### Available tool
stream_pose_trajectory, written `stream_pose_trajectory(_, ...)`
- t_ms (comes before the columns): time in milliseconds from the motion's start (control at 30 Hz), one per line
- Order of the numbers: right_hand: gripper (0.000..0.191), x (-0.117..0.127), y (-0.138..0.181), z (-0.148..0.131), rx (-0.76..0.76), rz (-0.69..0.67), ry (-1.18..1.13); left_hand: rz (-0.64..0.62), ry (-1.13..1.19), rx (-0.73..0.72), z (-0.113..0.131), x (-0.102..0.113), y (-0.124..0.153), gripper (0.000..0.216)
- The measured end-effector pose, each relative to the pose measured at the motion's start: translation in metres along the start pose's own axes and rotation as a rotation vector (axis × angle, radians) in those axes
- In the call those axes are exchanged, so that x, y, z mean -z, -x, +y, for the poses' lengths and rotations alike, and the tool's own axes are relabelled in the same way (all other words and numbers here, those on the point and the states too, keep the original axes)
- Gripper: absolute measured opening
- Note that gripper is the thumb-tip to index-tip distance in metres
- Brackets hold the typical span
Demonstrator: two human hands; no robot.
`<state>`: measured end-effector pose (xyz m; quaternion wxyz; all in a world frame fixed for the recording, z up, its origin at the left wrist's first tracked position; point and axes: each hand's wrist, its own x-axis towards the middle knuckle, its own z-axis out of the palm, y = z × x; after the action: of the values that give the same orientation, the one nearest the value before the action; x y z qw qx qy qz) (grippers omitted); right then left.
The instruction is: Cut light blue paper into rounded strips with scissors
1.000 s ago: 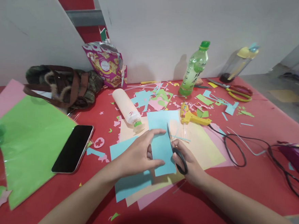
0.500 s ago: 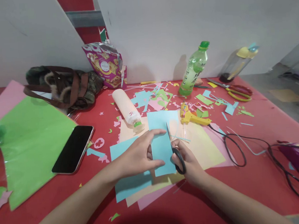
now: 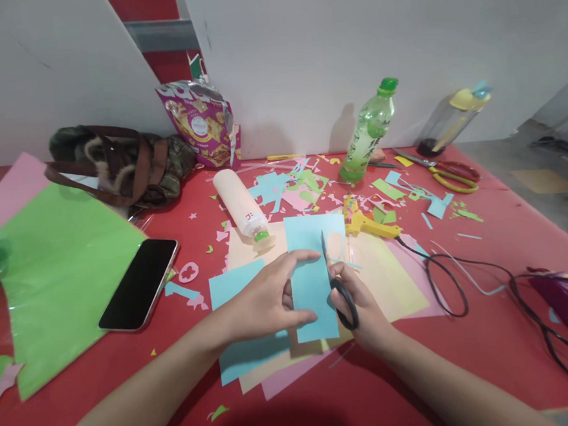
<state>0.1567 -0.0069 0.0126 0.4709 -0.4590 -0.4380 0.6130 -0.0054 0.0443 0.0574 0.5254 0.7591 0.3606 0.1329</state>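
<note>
My left hand [image 3: 275,295] grips the left edge of a light blue paper sheet [image 3: 312,302], thumb and index finger lying over its face. Closed around the black handles of a pair of scissors [image 3: 345,305] is my right hand [image 3: 365,304]. The scissor blades point away from me and lie along a curved cut in the blue paper, where a rounded opening shows at the right. Below them, a stack of blue, cream, yellow and pink sheets [image 3: 391,283] lies on the red table [image 3: 189,382].
A yellow glue gun [image 3: 372,226] with a black cord sits right of the paper. Behind are a white tube [image 3: 239,203], paper scraps [image 3: 306,189], a green bottle [image 3: 368,132] and more scissors [image 3: 451,176]. A phone [image 3: 140,284] rests on green sheets [image 3: 63,254] at left.
Both hands, the blue paper and the scissors have shifted slightly to the right and towards me. The scissors stay at the cut in the paper.
</note>
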Motion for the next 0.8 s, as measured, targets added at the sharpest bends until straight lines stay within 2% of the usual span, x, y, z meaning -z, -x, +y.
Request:
stream_pose_trajectory(567, 0.037, 0.0004, -0.0007, 0.0020, -0.061, 0.004, -0.019, -0.016, -0.025, 0.047, 0.0019, 0.0049, 0.0016, 0.067)
stream_pose_trajectory(800, 0.035, 0.0013, 0.0000, 0.0076, -0.056, -0.083, -0.154, -0.051, 0.005, 0.050, -0.0011, 0.0095, 0.0050, 0.074)
